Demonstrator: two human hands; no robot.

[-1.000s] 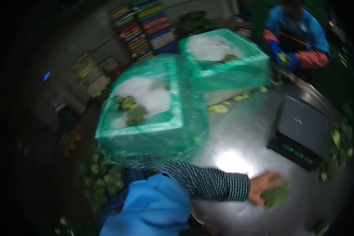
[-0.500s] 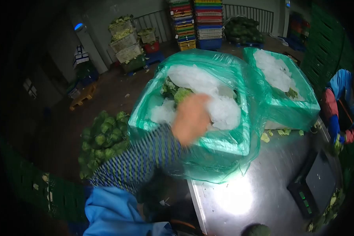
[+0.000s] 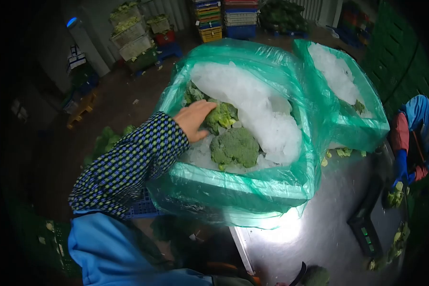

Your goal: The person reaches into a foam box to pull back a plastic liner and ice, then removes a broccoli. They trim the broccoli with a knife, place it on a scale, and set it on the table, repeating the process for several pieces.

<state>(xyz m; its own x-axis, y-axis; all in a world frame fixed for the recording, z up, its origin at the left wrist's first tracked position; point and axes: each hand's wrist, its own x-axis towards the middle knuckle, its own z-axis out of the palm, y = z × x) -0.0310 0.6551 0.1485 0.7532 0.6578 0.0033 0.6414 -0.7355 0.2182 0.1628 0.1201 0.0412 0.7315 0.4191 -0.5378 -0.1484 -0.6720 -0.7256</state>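
1. Inside the green-lined box (image 3: 238,183) with left hand (image 3: 194,119), loosely open, against yellowish broccoli (image 3: 222,116): could bruise it by pressing!
2. Near box's front: could knock round broccoli (image 3: 234,148) askew by jostling!
3. Across box's right side: could spill ice (image 3: 271,128) by shoving!

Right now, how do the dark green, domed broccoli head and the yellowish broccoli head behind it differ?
The dark green, domed broccoli head looks larger than the yellowish broccoli head. The left hand appears to touch the yellowish one; the dark one lies nearer the camera. Both lie beside white ice in the green-lined box.
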